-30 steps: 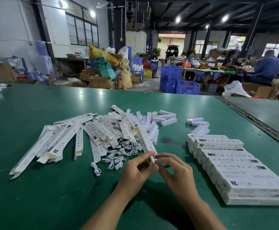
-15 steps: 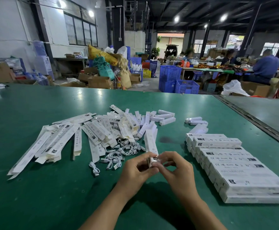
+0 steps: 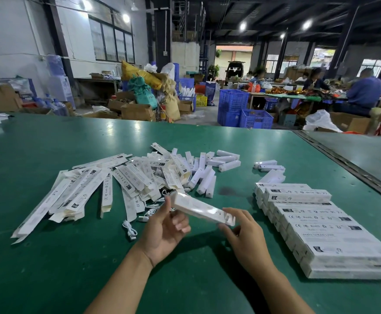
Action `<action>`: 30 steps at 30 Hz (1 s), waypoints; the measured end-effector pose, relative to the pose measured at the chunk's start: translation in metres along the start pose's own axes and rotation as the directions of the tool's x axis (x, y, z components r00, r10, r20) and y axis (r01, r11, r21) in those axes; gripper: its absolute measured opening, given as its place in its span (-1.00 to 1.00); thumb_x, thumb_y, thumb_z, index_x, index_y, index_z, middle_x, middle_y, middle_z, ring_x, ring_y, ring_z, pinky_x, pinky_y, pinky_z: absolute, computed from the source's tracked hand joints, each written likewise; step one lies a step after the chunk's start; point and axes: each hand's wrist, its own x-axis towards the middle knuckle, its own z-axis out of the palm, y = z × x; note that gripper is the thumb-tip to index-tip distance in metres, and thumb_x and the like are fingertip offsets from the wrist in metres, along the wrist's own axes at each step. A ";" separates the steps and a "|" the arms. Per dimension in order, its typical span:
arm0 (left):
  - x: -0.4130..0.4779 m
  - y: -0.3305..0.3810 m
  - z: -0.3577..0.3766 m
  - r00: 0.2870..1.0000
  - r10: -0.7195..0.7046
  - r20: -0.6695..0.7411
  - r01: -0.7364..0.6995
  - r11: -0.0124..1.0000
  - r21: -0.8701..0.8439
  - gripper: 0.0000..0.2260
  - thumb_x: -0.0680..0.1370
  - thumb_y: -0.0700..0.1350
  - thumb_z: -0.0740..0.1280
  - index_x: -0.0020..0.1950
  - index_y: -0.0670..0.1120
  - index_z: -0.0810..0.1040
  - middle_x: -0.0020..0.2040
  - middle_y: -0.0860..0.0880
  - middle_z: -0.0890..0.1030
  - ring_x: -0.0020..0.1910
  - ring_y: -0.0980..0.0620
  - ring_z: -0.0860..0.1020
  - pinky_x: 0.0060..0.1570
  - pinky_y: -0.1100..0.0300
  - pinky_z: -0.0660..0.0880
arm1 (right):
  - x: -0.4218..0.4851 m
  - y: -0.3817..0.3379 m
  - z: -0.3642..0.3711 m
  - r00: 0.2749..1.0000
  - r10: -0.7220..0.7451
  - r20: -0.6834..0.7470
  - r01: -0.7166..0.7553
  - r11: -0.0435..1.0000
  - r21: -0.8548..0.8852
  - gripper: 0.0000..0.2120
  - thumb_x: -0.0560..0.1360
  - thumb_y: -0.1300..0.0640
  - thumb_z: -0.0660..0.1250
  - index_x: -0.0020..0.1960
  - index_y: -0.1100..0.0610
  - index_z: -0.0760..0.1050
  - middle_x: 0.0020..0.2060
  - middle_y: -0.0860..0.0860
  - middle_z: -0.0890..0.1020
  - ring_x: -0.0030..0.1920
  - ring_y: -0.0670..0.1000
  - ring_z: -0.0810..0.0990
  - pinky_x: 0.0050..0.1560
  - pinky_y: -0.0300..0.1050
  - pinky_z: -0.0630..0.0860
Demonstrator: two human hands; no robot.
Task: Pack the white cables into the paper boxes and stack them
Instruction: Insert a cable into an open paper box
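Just left of the stack of packed boxes, a paper box is held aloft — right hand pinching its near end, left hand thumb-bracing the far end, finger hold unclear — presumably aligning it for stacking.

Flat boxes lie left, stacked boxes right, cables between, nearer

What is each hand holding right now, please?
Left hand: holding the paper box at its far end.
Right hand: pinching its near end.
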 end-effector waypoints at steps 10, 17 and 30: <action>0.006 -0.032 0.003 0.841 0.422 -0.338 -0.163 0.794 0.585 -0.78 0.42 0.06 0.46 -0.17 -0.10 0.66 -0.39 -0.02 0.52 -0.43 0.08 0.42 -0.38 0.28 0.43 | 0.019 0.004 0.013 0.989 0.129 0.078 -0.137 0.984 0.110 -0.73 0.58 -0.10 0.23 -0.03 0.01 0.64 -0.12 -0.09 0.67 -0.16 -0.13 0.58 -0.16 -0.28 0.43; 0.017 -0.032 0.008 0.740 0.485 -0.466 -0.178 0.809 0.560 -0.86 0.55 -0.11 0.43 -0.13 -0.16 0.60 -0.47 0.07 0.52 -0.49 0.13 0.47 -0.45 0.24 0.52 | 0.061 0.025 0.043 0.961 0.140 0.240 -0.013 0.886 -0.464 -0.47 0.63 -0.23 0.01 0.52 -0.04 0.19 0.44 0.01 0.34 0.42 0.10 0.25 0.33 0.08 0.29; 0.025 -0.033 0.005 0.679 0.470 -0.564 -0.152 0.842 0.518 -0.74 0.58 0.02 0.37 -0.07 -0.19 0.56 -0.44 -0.06 0.61 -0.56 0.02 0.50 -0.51 0.22 0.48 | 0.092 0.030 0.055 0.965 0.157 0.211 -0.044 0.887 -0.460 -0.65 0.62 -0.16 0.12 0.32 -0.03 0.35 0.27 0.02 0.49 0.32 0.10 0.36 0.20 0.05 0.30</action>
